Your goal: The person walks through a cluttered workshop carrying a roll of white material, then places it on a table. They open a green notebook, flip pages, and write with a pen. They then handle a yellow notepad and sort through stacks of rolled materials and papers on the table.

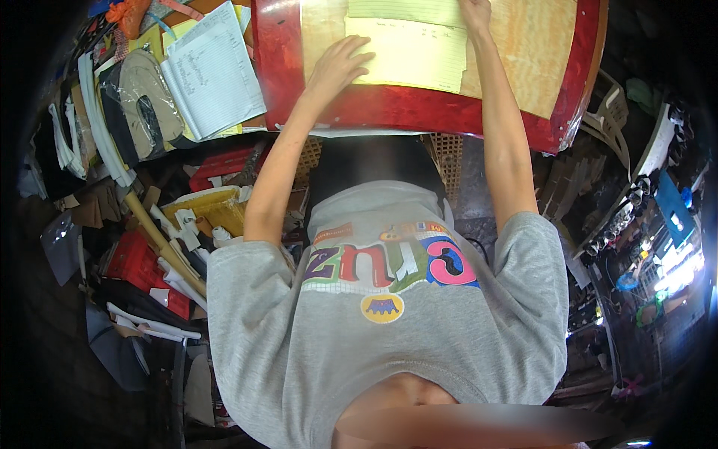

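Observation:
A yellow lined pad (407, 56) lies on the table before me, with a little handwriting near the top of its lower sheet. Above a crosswise fold or edge, another yellow lined sheet (407, 9) runs out of the picture. My left hand (340, 67) rests open at the pad's left side, its fingers stretched over the paper's edge. At the upper right edge of the paper is my right hand (476, 15). The picture's top border cuts off its fingers, so their grip is hidden.
The table (441, 111) has a glossy red border around a pale wood-patterned panel. To the left lie a written-on white lined notebook (213, 71) and a beige curved piece in clear plastic (147, 93). A plastic chair (609, 112) stands right. Rolls and boxes crowd the lower left.

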### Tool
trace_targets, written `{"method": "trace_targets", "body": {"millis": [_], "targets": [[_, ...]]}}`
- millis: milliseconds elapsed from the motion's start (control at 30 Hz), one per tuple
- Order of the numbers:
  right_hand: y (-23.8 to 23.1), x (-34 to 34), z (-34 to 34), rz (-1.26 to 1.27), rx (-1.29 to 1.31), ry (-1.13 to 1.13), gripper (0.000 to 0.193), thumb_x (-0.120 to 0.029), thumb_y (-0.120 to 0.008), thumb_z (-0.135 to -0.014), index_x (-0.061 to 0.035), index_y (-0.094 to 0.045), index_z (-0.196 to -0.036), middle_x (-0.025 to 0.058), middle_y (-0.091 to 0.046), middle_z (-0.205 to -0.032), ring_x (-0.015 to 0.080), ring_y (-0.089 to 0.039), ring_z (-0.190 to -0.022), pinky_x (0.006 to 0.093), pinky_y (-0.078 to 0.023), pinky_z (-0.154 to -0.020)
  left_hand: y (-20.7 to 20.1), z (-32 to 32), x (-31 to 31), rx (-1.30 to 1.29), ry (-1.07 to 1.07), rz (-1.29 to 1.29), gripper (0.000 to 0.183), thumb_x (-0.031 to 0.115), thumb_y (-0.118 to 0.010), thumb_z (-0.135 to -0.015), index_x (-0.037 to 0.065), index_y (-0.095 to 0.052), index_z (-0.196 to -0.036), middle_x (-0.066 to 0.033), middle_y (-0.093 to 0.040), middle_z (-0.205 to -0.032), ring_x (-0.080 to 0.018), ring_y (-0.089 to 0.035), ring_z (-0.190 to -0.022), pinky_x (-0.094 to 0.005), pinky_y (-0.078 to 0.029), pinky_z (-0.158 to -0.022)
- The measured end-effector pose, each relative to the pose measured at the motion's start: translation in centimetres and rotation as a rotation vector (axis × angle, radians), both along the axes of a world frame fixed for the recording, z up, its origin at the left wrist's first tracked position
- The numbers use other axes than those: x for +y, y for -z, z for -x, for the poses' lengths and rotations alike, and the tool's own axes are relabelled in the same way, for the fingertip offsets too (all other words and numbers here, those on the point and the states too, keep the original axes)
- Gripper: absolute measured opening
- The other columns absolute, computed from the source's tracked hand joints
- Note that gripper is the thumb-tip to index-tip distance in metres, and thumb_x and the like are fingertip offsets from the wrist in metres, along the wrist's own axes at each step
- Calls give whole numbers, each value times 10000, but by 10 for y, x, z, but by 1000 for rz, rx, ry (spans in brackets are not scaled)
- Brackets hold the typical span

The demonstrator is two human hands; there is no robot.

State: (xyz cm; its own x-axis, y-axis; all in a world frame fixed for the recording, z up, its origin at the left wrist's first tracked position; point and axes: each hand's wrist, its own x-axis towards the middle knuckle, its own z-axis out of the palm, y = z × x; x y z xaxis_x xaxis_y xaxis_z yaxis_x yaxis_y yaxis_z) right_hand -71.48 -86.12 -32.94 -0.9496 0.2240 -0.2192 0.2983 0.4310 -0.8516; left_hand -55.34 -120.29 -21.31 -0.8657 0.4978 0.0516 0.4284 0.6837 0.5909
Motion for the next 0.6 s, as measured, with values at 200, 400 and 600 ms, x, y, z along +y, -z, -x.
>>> {"method": "trace_targets", "body": {"millis": [200, 400, 600], "targets": [[26, 9, 10, 7, -43, 24, 671, -342, -724, -857, 96, -518, -1321, 199, -655, -1173, 246, -601, -1101, 365, -464, -976, 0, 1, -1, -57, 23, 28, 411, 277, -723, -829, 178, -654, -1221, -25, -518, -1392, -256, -473, -1306, -394, -427, -1065], [32, 9, 11, 55, -47, 48, 675, -320, -752, -842, 94, -519, -1321, 190, -656, -1170, 235, -601, -1094, 354, -470, -966, -6, 5, -5, -72, 69, 24, 589, 350, -795, -735, 190, -622, -1275, -39, -483, -1429, -265, -446, -1332, -403, -417, -1081], [31, 7, 12, 99, -67, 52, 686, -309, -764, -837, 101, -509, -1325, 198, -653, -1172, 242, -601, -1102, 355, -472, -967, -8, 5, -5, -85, 73, 36, 622, 349, -810, -710, 202, -619, -1284, -40, -476, -1437, -265, -446, -1333, -402, -418, -1084]]}}
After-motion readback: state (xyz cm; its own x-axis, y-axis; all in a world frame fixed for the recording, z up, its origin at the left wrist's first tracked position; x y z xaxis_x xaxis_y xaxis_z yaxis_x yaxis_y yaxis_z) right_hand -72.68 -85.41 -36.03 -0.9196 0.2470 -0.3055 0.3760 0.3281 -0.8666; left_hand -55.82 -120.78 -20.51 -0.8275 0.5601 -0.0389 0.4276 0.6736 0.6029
